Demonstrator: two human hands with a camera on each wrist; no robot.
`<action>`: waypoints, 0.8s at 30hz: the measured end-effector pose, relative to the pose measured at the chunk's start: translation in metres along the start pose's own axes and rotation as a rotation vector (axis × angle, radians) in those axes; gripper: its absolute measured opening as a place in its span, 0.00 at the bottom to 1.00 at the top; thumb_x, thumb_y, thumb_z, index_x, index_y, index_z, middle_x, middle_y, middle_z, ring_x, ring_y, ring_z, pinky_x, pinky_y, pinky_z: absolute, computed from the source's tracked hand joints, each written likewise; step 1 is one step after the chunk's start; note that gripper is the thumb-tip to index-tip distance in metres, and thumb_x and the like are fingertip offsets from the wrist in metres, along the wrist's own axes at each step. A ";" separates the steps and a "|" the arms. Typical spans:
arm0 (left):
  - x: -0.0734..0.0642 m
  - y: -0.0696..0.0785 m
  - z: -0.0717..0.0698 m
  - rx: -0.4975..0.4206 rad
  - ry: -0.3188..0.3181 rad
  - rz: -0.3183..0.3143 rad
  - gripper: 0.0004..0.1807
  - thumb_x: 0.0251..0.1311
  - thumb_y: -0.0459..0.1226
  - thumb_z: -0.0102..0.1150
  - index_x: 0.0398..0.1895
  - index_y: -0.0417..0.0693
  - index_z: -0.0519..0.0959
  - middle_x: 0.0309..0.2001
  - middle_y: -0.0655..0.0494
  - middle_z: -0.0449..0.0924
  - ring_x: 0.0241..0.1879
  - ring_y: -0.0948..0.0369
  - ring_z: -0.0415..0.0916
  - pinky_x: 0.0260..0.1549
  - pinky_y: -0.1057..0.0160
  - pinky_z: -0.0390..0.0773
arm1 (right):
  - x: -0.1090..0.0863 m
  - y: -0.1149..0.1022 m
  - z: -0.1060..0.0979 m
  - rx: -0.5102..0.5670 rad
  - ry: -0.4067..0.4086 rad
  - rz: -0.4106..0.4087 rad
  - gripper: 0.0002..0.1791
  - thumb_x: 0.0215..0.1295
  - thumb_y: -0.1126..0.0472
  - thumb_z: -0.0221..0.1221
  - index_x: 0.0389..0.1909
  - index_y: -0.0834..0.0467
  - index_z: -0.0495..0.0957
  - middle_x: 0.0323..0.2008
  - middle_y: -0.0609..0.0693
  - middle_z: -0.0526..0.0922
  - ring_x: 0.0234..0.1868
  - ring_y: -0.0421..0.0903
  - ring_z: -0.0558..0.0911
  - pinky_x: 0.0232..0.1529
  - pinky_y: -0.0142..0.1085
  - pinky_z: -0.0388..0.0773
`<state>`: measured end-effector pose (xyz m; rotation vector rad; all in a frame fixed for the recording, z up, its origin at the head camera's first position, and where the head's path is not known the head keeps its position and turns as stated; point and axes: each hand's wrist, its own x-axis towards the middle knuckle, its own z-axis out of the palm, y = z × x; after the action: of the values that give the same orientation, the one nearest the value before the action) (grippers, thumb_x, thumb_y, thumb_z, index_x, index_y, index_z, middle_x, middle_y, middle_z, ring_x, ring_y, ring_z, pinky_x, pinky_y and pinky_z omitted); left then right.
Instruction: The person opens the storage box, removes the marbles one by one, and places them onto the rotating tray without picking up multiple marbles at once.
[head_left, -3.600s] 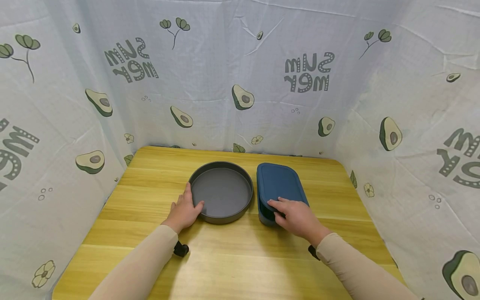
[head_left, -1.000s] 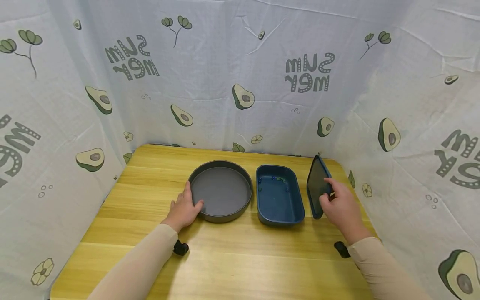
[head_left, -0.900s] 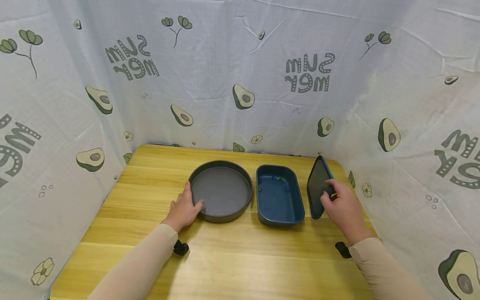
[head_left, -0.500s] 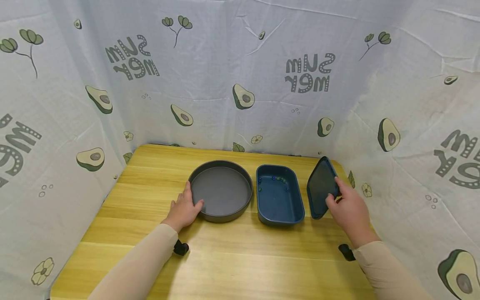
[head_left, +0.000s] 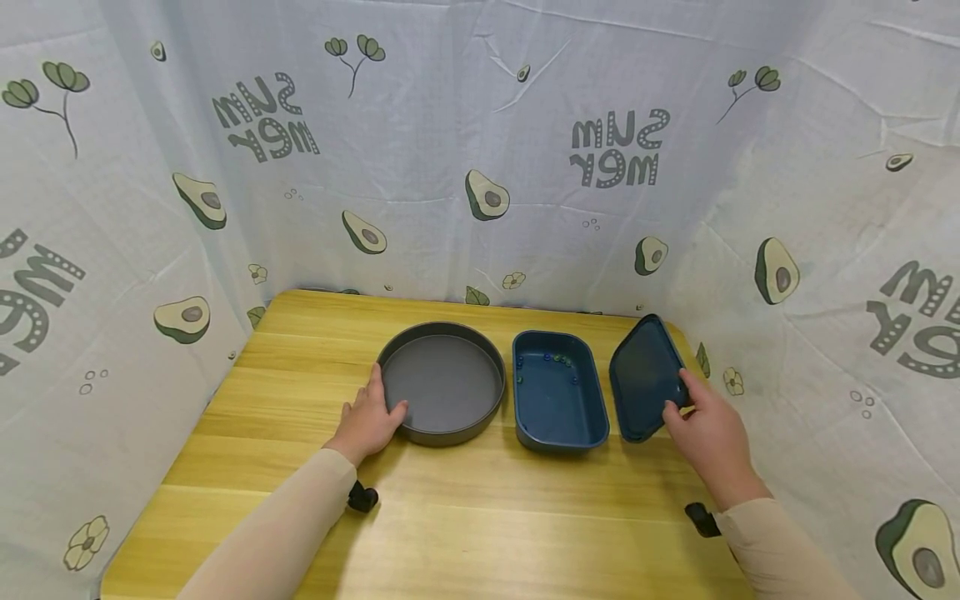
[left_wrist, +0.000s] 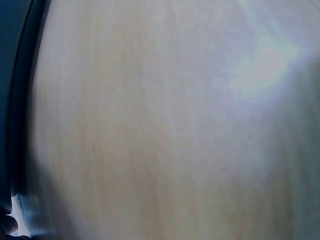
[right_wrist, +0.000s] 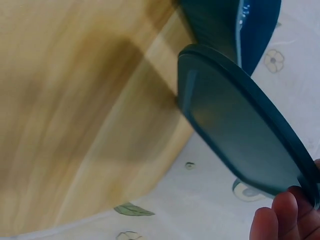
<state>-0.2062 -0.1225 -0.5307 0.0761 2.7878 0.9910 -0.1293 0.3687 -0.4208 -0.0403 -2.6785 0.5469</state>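
A round dark grey pan (head_left: 442,383) sits mid-table. My left hand (head_left: 367,421) rests against its near left side, fingers spread along the outer wall, thumb lying over the rim. In the left wrist view only a dark edge and a bit of fingertip show at the far left. My right hand (head_left: 708,425) pinches a blue lid (head_left: 647,382) by its right edge. The lid tilts with its underside turned toward the container, its left edge low by the table. Between pan and lid stands an uncovered blue rectangular container (head_left: 558,408), holding several small blue and green beads (head_left: 561,359).
The wooden table (head_left: 480,533) has light glare at its front. White cloth (head_left: 420,125) printed with avocados surrounds it at the back and both sides. The right cloth wall is close to my right hand.
The lid has come off the container to its right side, exposing the beads. Over the last second the right hand moves right and lowers, tilting the lid flatter. The left hand stays put.
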 end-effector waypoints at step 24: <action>0.000 0.000 0.000 -0.009 -0.004 -0.001 0.54 0.77 0.55 0.50 0.86 0.42 0.27 0.85 0.34 0.45 0.83 0.34 0.44 0.76 0.24 0.40 | -0.022 0.042 0.009 -0.076 -0.134 0.121 0.40 0.68 0.62 0.66 0.74 0.77 0.62 0.47 0.78 0.84 0.25 0.57 0.83 0.25 0.49 0.79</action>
<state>-0.2063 -0.1224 -0.5307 0.0753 2.7791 1.0026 -0.1150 0.4016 -0.4524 -0.1949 -2.8412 0.5007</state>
